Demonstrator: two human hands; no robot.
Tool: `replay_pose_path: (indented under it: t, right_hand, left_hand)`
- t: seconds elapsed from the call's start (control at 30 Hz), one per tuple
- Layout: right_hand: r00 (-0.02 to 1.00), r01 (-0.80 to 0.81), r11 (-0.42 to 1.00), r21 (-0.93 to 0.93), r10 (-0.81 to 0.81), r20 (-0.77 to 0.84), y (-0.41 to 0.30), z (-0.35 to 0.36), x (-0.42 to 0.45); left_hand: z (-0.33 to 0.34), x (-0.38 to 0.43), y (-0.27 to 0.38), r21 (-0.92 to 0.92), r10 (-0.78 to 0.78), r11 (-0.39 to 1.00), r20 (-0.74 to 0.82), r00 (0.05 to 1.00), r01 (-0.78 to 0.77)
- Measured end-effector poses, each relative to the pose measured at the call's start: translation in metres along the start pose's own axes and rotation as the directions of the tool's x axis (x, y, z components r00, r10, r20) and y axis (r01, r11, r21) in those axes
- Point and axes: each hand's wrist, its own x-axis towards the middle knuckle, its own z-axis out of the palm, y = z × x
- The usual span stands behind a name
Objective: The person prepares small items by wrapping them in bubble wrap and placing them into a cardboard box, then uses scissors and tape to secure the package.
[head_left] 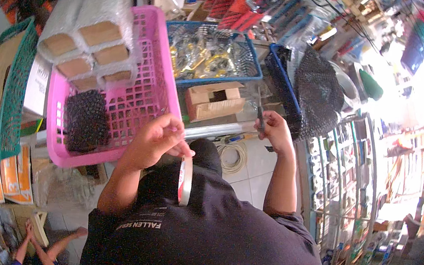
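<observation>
A roll of tape (185, 181) hangs edge-on from the fingers of my left hand (160, 141), in front of my dark shirt. My right hand (275, 131) grips a slim dark-handled tool (260, 115), probably a cutter or knife, pointing away from me. Between and beyond my hands, an open cardboard box (215, 102) sits on the glass-topped counter. Left of my left hand is a pink plastic basket (166, 81). It holds bubble-wrapped cardboard boxes (88, 29) and a package in black bubble wrap (87, 121).
A blue basket (261, 72) of bagged metal parts stands behind the cardboard box. Black bubble wrap (317, 92) lies over another blue basket at the right. A green basket (8, 104) stands far left. Coiled cable (233, 158) lies below the counter. Another person's hands (29, 231) show at lower left.
</observation>
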Motion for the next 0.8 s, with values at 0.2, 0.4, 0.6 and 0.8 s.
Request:
replay_pose_path:
  t: [0.2, 0.4, 0.6, 0.8]
  right_hand:
    - [0.976, -0.129, 0.860, -0.494, 0.020, -0.219, 0.021, 0.006, 0.007]
    - [0.935, -0.098, 0.716, -0.691, -0.172, -0.311, 0.054, 0.003, 0.016]
    - [0.932, -0.202, 0.782, -0.589, -0.031, -0.361, 0.049, 0.003, 0.021]
    - [0.898, -0.187, 0.764, -0.617, -0.121, -0.422, 0.043, 0.001, 0.026]
  left_hand:
    - [-0.002, 0.001, -0.002, -0.003, 0.014, 1.000, 0.036, 0.999, -0.014]
    - [-0.002, 0.001, -0.005, 0.089, 0.046, 0.995, 0.082, 0.996, -0.053]
    - [-0.003, -0.001, -0.004, 0.136, 0.035, 0.990, 0.105, 0.994, -0.049]
    - [-0.001, -0.005, -0.005, 0.142, 0.039, 0.988, 0.095, 0.995, -0.053]
